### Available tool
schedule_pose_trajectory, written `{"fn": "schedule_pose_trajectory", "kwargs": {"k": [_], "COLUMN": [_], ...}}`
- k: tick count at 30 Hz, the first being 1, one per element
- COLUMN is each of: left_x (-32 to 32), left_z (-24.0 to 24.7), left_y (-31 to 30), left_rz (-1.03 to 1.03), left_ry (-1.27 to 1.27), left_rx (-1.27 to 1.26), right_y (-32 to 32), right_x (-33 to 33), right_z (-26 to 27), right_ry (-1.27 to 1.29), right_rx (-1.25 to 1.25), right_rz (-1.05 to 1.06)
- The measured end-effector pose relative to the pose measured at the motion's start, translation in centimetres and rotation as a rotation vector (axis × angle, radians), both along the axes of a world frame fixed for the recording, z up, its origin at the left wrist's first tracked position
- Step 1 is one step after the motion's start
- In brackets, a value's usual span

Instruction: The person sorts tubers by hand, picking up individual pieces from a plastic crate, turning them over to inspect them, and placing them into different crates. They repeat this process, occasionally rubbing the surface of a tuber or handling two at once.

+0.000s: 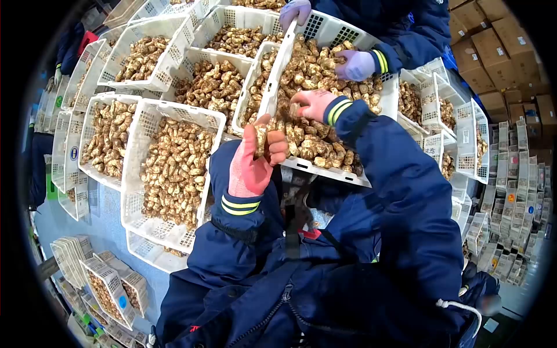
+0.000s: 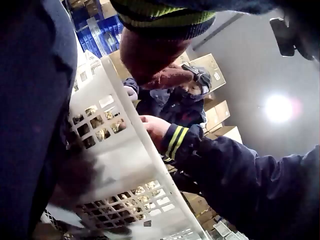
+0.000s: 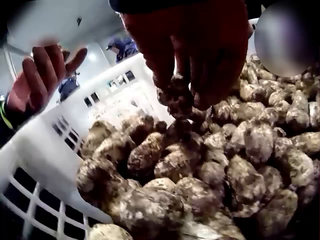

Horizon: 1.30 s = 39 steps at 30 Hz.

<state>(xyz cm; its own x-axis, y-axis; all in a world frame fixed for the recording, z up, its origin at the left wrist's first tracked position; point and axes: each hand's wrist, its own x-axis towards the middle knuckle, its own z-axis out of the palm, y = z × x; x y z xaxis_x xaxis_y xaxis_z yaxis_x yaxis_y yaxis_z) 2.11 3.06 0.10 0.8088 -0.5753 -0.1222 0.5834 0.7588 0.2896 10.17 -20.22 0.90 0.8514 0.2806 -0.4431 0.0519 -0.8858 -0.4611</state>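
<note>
From the head camera, the left hand [image 1: 252,162] curls round a brown mushroom [image 1: 262,141] just outside the white basket [image 1: 325,26]. The right hand [image 1: 313,104] reaches inside the basket.

The left wrist camera shows the basket wall [image 2: 125,165].

The right wrist camera shows fingers [image 3: 210,65] pinching a dark mushroom [image 3: 175,97] over the basket's pile [image 3: 225,165].

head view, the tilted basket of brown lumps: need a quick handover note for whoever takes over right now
Right hand: pinches one brown lump just above the heap in the tilted white basket.
Left hand: raised at that basket's near left corner. I cannot tell whether it holds anything.
Another person's gloved hands are on the far end of the same basket.
Done: the baskets to the left already hold lumps.
Left: the tilted basket is heaped full, so the next move is probably to pick through it piece by piece.
</note>
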Motion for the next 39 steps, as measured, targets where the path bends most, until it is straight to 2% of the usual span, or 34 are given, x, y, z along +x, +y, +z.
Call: {"fn": "schedule_pose_trajectory", "kwargs": {"k": [1,3,5,7,8,9,10,11,13,14,15,16,17,19,21,23,25,29,31,33,35,37,39], "left_x": [0.0,-0.2,-0.6,-1.1,-1.0,-1.0,-1.0,-0.7,-0.7,-0.6,-0.6,-0.5,-0.5,-0.7,-0.8,-0.6,-0.5,-0.5,-0.1,0.2,-0.2,0.1,0.2], "left_z": [0.3,0.8,0.9,0.8,0.6,0.7,-0.5,-0.4,0.0,0.5,1.0,1.0,1.1,1.4,1.6,1.5,1.1,1.2,1.0,1.0,0.9,0.7,0.7], "left_y": [-0.2,-0.8,-1.1,-1.6,-1.8,-1.9,-1.8,-1.7,-1.1,-0.7,-0.4,-0.2,-0.2,0.0,0.1,-0.1,-0.6,-1.0,-1.0,-1.0,-1.0,-0.6,-0.4], "left_rz": [0.000,0.143,0.130,0.070,-0.001,-0.009,0.040,0.087,0.133,0.146,0.156,0.144,0.141,0.159,0.165,0.186,0.198,0.194,0.151,0.150,0.227,0.210,0.187], "left_ry": [-0.005,0.070,0.093,0.195,0.202,0.250,0.281,0.311,0.314,0.255,0.199,0.157,0.158,0.035,0.022,0.020,-0.012,0.097,0.270,0.280,0.187,0.200,0.215], "left_rx": [-0.003,0.181,0.179,0.008,-0.241,-0.215,-0.222,-0.228,-0.157,-0.091,-0.023,0.024,0.025,0.123,0.139,0.157,0.104,0.055,-0.191,-0.171,-0.116,-0.126,-0.142], "right_y": [-1.0,-1.2,-0.7,1.2,2.0,2.7,3.2,3.3,2.9,2.1,1.8,0.5,0.7,1.3,2.1,3.1,2.7,1.8,1.7,1.7,1.5,0.4,-0.6], "right_x": [0.1,-1.2,-2.6,-4.3,-5.0,-5.4,-5.5,-5.4,-4.3,-2.9,-2.1,-0.8,-0.1,-0.2,-0.7,-0.6,-0.4,-0.7,-0.6,-1.0,-1.0,-1.0,-2.2], "right_z": [-0.5,2.0,4.7,6.5,7.0,7.5,8.1,7.8,7.0,6.1,5.3,2.0,1.5,0.1,-1.5,-2.4,-1.7,-2.9,-3.0,-2.6,-2.1,-1.0,1.2], "right_ry": [-0.048,0.238,0.192,0.075,-0.037,-0.149,-0.023,-0.046,-0.003,-0.199,-0.185,-0.161,-0.058,0.143,0.134,0.127,0.233,0.258,0.324,0.231,0.166,0.101,0.283], "right_rx": [0.112,0.669,0.652,0.811,0.673,0.532,0.508,0.573,0.626,0.439,0.238,0.162,0.006,-0.324,-0.431,-0.451,-0.437,-0.276,-0.225,-0.158,-0.077,0.100,0.737], "right_rz": [-0.047,-0.318,-0.299,-0.151,-0.027,0.097,0.113,0.101,-0.154,-0.101,-0.182,-0.146,-0.052,0.001,0.067,-0.006,-0.074,-0.167,-0.155,-0.124,-0.192,-0.288,-0.553]}}
